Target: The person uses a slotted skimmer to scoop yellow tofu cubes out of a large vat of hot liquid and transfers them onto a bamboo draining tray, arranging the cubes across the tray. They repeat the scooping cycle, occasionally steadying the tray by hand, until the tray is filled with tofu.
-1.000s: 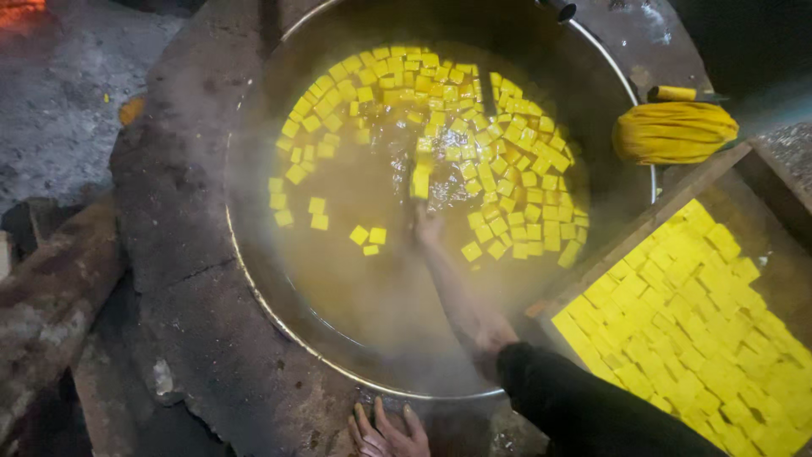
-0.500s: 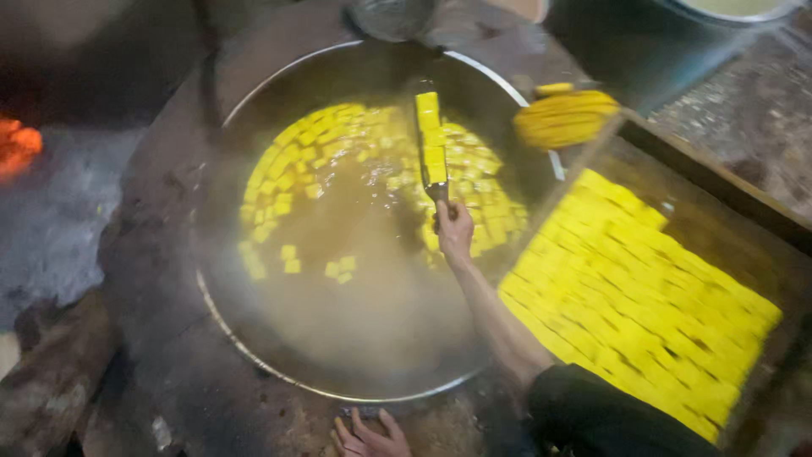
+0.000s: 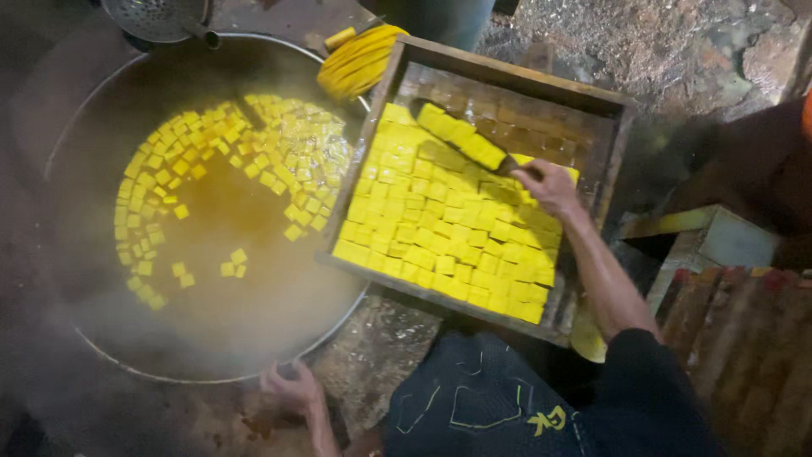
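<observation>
Yellow cubes in a row on a flat blade, over the wooden tray of cubes. Right hand clenched on the blade's handle. Left hand loose, fingers spread, touching the wok rim.

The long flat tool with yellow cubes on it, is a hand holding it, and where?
Yes. The right hand grips the flat tool by its handle end; the left hand only rests on the wok rim.

Black sleeve pushed up, dark trousers (yellow-green line markings).
</observation>
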The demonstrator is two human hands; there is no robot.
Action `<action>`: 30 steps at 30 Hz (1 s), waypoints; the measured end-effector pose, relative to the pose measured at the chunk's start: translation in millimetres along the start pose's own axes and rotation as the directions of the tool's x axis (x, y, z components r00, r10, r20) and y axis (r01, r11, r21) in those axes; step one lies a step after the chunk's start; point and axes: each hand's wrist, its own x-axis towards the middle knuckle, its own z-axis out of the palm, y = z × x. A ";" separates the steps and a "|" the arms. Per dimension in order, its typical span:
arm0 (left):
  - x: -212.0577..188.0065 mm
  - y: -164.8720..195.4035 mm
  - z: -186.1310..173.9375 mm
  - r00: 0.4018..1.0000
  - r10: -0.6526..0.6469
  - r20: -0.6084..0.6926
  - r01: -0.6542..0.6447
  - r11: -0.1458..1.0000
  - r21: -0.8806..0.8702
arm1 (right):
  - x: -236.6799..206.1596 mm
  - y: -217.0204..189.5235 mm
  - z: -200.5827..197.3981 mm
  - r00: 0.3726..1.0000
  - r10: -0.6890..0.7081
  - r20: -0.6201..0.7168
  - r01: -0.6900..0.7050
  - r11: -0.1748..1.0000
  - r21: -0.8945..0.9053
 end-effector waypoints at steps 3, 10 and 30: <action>-21.8 37.6 13.6 0.998 0.042 0.044 -0.042 0.999 -0.010 | -0.7 50.3 -57.2 0.998 -0.037 -0.043 0.027 0.974 -0.224; -72.2 88.7 9.4 0.984 0.106 0.144 -0.104 0.994 -0.018 | 18.5 99.7 -103.2 0.989 -0.136 0.057 0.147 0.917 -0.370; -86.3 107.4 1.9 0.984 0.150 0.092 -0.139 0.983 -0.124 | -43.5 136.4 -111.2 0.936 -0.340 -0.095 0.282 0.881 -0.380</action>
